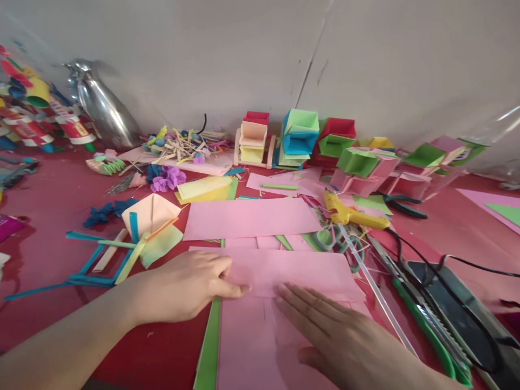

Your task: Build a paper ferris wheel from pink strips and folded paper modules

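A folded-over strip of pink paper [300,268] lies across larger pink paper [244,352] in front of me. My left hand [190,287] holds the strip's left part down, its fingers curled and its thumb stretched along the lower edge. Flat on the pink paper lies my right hand [333,330], fingers extended, their tips at that same edge. Beneath, a green sheet [209,346] shows along the left side. Another pink strip [252,218] rests just beyond.
A yellow glue gun [353,212], grey-green scissors [329,238], a clear ruler-like strip [377,292] and a green-handled cutter [426,325] are at the right. Folded paper boxes [300,135] stand by the wall. Left are blue paper strips [93,279] and a metal jug [101,103].
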`<action>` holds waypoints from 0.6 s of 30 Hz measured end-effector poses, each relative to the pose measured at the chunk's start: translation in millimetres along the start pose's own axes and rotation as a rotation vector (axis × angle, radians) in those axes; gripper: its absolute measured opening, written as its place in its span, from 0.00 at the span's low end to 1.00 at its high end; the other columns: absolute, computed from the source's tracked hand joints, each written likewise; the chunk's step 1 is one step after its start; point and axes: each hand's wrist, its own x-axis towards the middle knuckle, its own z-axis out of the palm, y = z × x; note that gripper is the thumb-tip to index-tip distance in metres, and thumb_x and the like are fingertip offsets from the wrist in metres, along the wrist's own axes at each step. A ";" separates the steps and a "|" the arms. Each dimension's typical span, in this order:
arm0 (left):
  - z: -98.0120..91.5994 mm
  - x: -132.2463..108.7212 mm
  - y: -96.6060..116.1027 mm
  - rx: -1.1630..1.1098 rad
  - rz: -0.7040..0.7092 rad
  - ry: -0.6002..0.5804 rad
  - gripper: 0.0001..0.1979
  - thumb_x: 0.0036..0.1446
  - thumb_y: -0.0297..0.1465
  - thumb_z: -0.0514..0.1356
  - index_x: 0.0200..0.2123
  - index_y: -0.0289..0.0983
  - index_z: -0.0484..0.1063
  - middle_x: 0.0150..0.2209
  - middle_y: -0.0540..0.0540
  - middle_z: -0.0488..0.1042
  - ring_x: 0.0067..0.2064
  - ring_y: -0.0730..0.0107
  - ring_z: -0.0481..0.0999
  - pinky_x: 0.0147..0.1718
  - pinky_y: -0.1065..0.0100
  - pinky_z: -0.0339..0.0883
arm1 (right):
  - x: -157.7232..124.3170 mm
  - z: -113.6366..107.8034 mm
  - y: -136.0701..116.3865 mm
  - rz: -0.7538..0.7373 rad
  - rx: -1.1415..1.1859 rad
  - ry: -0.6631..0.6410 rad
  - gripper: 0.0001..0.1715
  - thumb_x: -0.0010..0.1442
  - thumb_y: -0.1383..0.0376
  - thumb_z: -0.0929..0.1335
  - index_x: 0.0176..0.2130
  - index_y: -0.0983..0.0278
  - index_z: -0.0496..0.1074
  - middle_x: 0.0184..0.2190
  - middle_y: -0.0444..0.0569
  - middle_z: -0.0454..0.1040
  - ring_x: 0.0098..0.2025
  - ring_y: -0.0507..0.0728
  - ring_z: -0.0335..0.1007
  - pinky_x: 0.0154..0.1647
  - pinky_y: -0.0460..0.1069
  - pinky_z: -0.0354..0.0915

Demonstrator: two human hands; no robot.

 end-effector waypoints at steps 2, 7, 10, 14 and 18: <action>-2.5 1.0 -4.6 -0.034 0.010 -0.016 0.21 0.60 0.23 0.49 0.49 0.52 0.67 0.31 0.50 0.67 0.34 0.70 0.67 0.31 0.69 0.56 | -10.3 -0.8 7.8 -0.005 -0.037 -0.009 0.25 0.62 0.60 0.60 0.56 0.67 0.62 0.54 0.51 0.66 0.51 0.56 0.68 0.48 0.49 0.68; -14.6 2.8 -21.6 -0.378 -0.042 -0.169 0.17 0.57 0.26 0.54 0.49 0.47 0.67 0.36 0.52 0.74 0.37 0.72 0.72 0.32 0.74 0.58 | -15.5 -2.5 21.4 0.004 0.012 -0.026 0.24 0.59 0.70 0.59 0.56 0.63 0.62 0.52 0.48 0.69 0.50 0.55 0.69 0.44 0.48 0.69; -19.6 1.2 -28.4 -0.497 -0.181 -0.208 0.16 0.51 0.25 0.56 0.44 0.41 0.66 0.34 0.53 0.75 0.32 0.75 0.72 0.28 0.75 0.58 | 0.7 -5.4 21.0 -0.023 0.001 -0.017 0.23 0.58 0.74 0.58 0.51 0.61 0.66 0.44 0.48 0.75 0.42 0.55 0.73 0.38 0.49 0.69; -20.7 -2.0 -27.4 -0.354 -0.208 -0.142 0.09 0.48 0.25 0.57 0.35 0.40 0.66 0.31 0.54 0.73 0.32 0.74 0.71 0.26 0.75 0.56 | 25.3 -11.3 14.2 -0.124 -0.087 -0.024 0.20 0.54 0.76 0.60 0.43 0.63 0.70 0.33 0.50 0.75 0.30 0.53 0.71 0.28 0.47 0.66; -18.8 -4.2 -25.7 -0.181 -0.232 -0.110 0.05 0.49 0.29 0.59 0.31 0.40 0.66 0.29 0.53 0.73 0.30 0.72 0.70 0.24 0.72 0.52 | 34.6 -10.4 10.0 -0.123 -0.033 0.004 0.15 0.58 0.75 0.57 0.35 0.65 0.70 0.30 0.51 0.72 0.29 0.53 0.68 0.28 0.48 0.64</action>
